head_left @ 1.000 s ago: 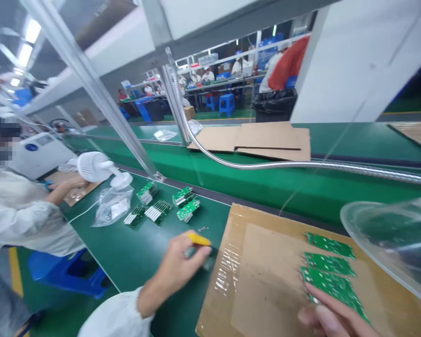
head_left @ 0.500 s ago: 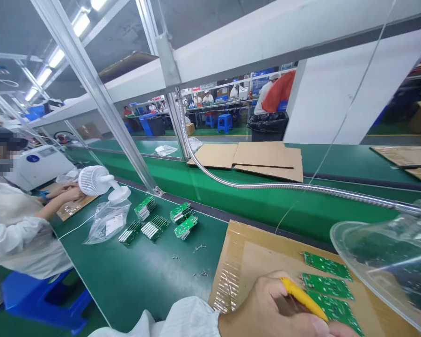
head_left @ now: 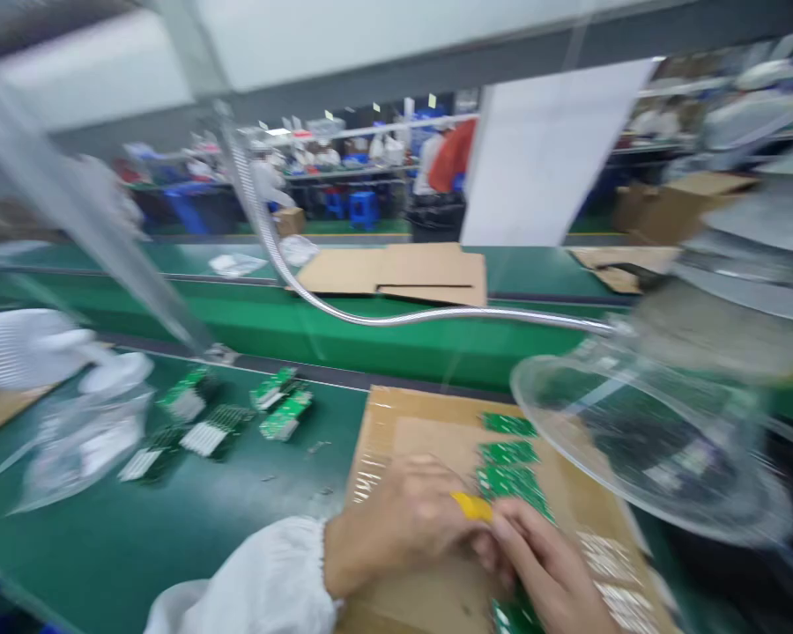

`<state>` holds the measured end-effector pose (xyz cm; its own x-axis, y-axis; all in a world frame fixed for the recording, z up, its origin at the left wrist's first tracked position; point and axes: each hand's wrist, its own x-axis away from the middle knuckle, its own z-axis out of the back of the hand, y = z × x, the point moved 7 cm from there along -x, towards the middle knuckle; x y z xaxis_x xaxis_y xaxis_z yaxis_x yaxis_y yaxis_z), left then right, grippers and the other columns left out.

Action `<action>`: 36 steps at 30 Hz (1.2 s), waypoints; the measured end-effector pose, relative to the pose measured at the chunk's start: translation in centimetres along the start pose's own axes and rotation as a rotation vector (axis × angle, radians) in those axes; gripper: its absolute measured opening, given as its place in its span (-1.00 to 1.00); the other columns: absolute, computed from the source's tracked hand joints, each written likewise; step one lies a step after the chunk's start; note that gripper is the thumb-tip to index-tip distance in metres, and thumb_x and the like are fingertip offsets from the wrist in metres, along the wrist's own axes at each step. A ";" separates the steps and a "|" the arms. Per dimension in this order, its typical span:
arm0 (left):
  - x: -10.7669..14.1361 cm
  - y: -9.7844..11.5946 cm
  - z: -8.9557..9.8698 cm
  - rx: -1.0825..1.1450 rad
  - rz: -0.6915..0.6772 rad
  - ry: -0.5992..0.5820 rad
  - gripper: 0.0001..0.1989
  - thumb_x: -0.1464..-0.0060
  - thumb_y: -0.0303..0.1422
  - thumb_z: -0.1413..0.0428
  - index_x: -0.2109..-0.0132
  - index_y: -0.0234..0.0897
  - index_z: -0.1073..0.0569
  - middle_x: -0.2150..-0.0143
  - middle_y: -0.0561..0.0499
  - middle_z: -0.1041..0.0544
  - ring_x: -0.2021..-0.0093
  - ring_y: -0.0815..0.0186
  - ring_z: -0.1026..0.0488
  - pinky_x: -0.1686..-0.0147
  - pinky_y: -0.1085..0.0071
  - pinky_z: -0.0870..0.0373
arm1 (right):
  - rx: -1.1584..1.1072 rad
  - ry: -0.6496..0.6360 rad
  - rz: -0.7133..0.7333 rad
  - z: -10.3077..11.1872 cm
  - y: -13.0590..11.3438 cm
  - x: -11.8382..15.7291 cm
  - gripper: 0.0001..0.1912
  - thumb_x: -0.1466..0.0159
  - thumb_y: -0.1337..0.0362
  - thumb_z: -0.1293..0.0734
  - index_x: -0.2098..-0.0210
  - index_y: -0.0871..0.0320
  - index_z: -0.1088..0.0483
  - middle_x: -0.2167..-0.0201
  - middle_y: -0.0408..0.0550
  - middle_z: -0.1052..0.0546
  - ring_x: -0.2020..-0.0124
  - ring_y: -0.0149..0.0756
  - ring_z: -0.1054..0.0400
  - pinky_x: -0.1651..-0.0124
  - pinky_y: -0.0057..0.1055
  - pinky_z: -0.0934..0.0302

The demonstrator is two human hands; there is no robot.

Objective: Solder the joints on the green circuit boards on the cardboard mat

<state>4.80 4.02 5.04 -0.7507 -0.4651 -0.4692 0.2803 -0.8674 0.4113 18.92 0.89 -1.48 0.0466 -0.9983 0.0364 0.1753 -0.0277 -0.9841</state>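
My left hand [head_left: 413,519], with a yellow finger cot [head_left: 471,507] on one finger, is over the cardboard sheet [head_left: 410,433]. My right hand [head_left: 552,563] meets it from the right, and the fingertips of both come together in a pinch. Anything between them is too hidden and blurred to make out. Just beyond the fingers, several green circuit boards [head_left: 514,486] lie in a column on the cardboard. Part of another green board [head_left: 516,616] shows under my right hand.
Several stacks of circuit boards [head_left: 217,430] stand on the green bench at left, near small loose metal pieces [head_left: 318,447], a plastic bag [head_left: 85,449] and a white fan [head_left: 30,348]. A clear round lamp shade [head_left: 634,440] on a flexible metal arm [head_left: 396,319] hangs at right.
The view has swung right and blurred, and the co-worker at left is out of frame. My right hand has come more fully into view, its fingers meeting my left hand's.
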 end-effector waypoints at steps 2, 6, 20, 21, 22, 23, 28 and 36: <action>0.4 -1.1 0.7 -0.009 -0.019 0.129 -0.76 -0.38 -0.33 -0.04 0.17 -0.16 -0.61 0.18 0.05 -0.70 0.17 0.37 -0.62 0.06 0.42 -0.46 | 0.124 0.073 0.069 1.7 -0.5 -0.5 -0.56 -0.41 -0.10 -0.26 0.35 0.08 -0.53 0.48 -0.04 -0.60 0.46 -0.22 -0.50 0.37 -0.38 -0.41; 1.0 -6.3 -0.4 0.024 0.228 0.171 -0.80 -0.34 -0.24 -0.12 0.16 -0.16 -0.62 0.27 0.05 -0.68 0.29 0.33 -0.59 0.23 0.40 -0.48 | 0.610 0.372 0.243 6.0 -1.9 -1.4 -0.67 -0.46 0.17 -0.21 -0.08 0.09 -0.53 -0.01 0.07 -0.65 -0.05 -0.05 -0.54 -0.18 -0.09 -0.36; -0.9 -6.2 -3.0 0.080 0.300 0.166 -0.77 -0.36 -0.26 -0.08 0.16 -0.25 -0.59 0.24 -0.02 -0.64 0.22 0.29 -0.55 0.16 0.37 -0.41 | 1.066 0.356 0.478 4.8 0.7 -4.8 -0.60 -0.49 0.10 -0.18 -0.16 0.12 -0.47 -0.17 0.14 -0.55 -0.19 0.05 -0.43 -0.29 0.04 -0.25; -1.2 -5.9 -3.1 0.083 0.270 0.161 -0.76 -0.37 -0.25 -0.07 0.15 -0.25 -0.59 0.23 -0.02 -0.64 0.21 0.30 -0.55 0.16 0.38 -0.42 | 1.041 0.354 0.471 4.8 1.2 -5.0 -0.58 -0.49 0.08 -0.17 -0.18 0.12 -0.45 -0.18 0.14 -0.54 -0.20 0.06 -0.42 -0.27 0.04 -0.27; -1.5 -5.9 -3.3 0.074 0.251 0.147 -0.75 -0.37 -0.24 -0.07 0.15 -0.25 -0.59 0.22 -0.02 -0.64 0.21 0.31 -0.55 0.16 0.39 -0.42 | 1.033 0.360 0.461 4.8 1.5 -5.3 -0.56 -0.49 0.06 -0.17 -0.21 0.12 -0.43 -0.18 0.16 -0.53 -0.21 0.09 -0.41 -0.25 0.06 -0.29; -1.9 -6.0 -3.6 0.054 0.254 0.130 -0.75 -0.36 -0.23 -0.08 0.17 -0.25 -0.59 0.23 -0.01 -0.63 0.23 0.32 -0.55 0.18 0.40 -0.41 | 1.041 0.373 0.449 4.7 1.6 -5.4 -0.53 -0.48 0.05 -0.17 -0.24 0.12 -0.41 -0.19 0.18 -0.52 -0.21 0.12 -0.40 -0.23 0.09 -0.29; -2.5 -8.9 -4.3 -0.038 0.416 0.124 -0.74 -0.35 -0.24 -0.09 0.27 -0.22 -0.58 0.34 0.03 -0.59 0.33 0.34 -0.50 0.30 0.44 -0.35 | 1.137 0.410 0.404 3.9 0.1 -5.5 -0.54 -0.49 0.06 -0.17 -0.20 0.16 -0.47 -0.17 0.26 -0.52 -0.22 0.20 -0.39 -0.21 0.12 -0.30; -1.9 -10.4 -3.6 -0.005 0.427 0.126 -0.68 -0.37 -0.22 -0.06 0.34 -0.23 -0.54 0.34 0.03 -0.50 0.33 0.36 -0.43 0.29 0.44 -0.29 | 0.942 0.271 0.375 4.1 0.4 -5.0 -0.56 -0.48 0.11 -0.23 -0.23 0.19 -0.44 -0.28 0.19 -0.47 -0.30 0.10 -0.35 -0.34 0.08 -0.26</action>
<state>5.47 13.33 -1.16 -0.4881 -0.7995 -0.3502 0.5526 -0.5936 0.5851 22.77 6.10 -1.35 0.0548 -0.9159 -0.3977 0.8953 0.2214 -0.3865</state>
